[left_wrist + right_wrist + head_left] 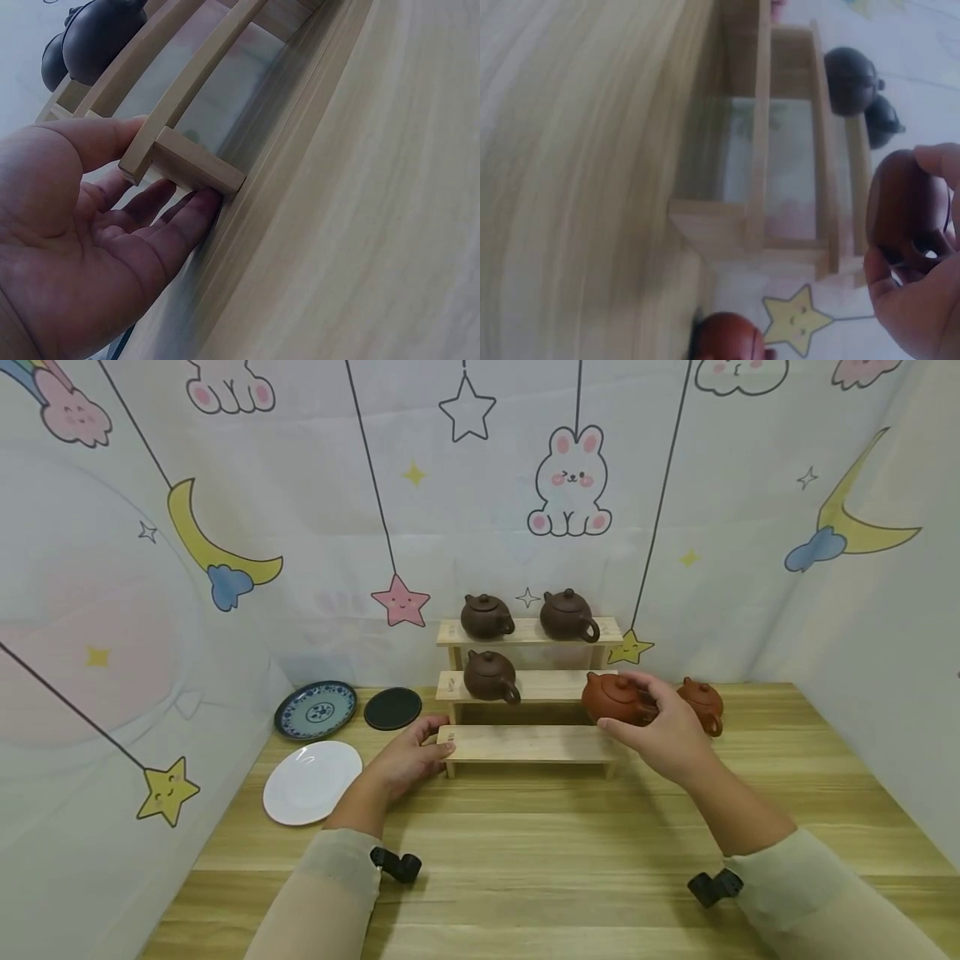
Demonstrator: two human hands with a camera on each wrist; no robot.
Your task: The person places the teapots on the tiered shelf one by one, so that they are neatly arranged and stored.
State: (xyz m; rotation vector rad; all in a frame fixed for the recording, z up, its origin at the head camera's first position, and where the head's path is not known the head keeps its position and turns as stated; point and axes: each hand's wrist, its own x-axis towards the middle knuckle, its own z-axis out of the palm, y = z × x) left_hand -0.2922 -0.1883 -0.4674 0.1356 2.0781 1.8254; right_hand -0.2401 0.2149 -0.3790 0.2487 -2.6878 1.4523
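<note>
Plates (pixel 307 783), one white and one blue, and a black disc (pixel 393 708) lie left of and beyond my left hand (pixel 408 756), which pinches the stand (pixel 532 743) at its lowest left end. Rightward and beyond that grip, three dark teapots (pixel 489 677) sit on the two higher steps (pixel 555 683). At the stand's right end my right hand (pixel 675 735) curls round a red teapot (pixel 611 698), whether touching wood I cannot tell, and a second red teapot (pixel 701 700) stands just beyond this grip, to the right.
</note>
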